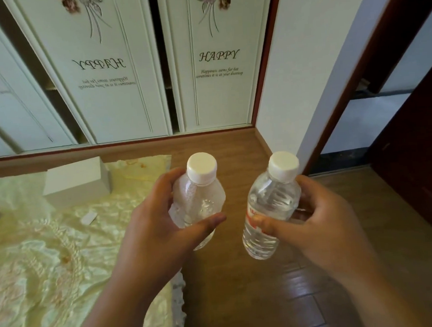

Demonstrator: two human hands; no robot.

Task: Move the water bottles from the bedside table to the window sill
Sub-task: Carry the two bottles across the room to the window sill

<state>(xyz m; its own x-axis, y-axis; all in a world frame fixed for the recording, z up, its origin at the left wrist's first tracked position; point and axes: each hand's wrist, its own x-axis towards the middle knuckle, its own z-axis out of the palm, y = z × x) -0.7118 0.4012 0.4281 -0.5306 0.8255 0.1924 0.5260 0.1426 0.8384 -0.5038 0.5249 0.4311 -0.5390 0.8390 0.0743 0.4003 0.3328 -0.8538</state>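
My left hand (154, 227) grips a clear water bottle (199, 197) with a white cap and no label, held upright above the bed's edge. A second clear bottle (270, 208), white-capped with a red and white label, is gripped by my right hand (314, 223) over the wooden floor. The two bottles are side by side, a little apart. Neither the bedside table nor the window sill is in view.
A bed with a pale green satin cover (51, 262) fills the lower left, with a white box (77, 180) on it. White wardrobe doors (118, 75) stand ahead. A white wall corner (306, 82) and a dark wooden door (417, 163) are on the right.
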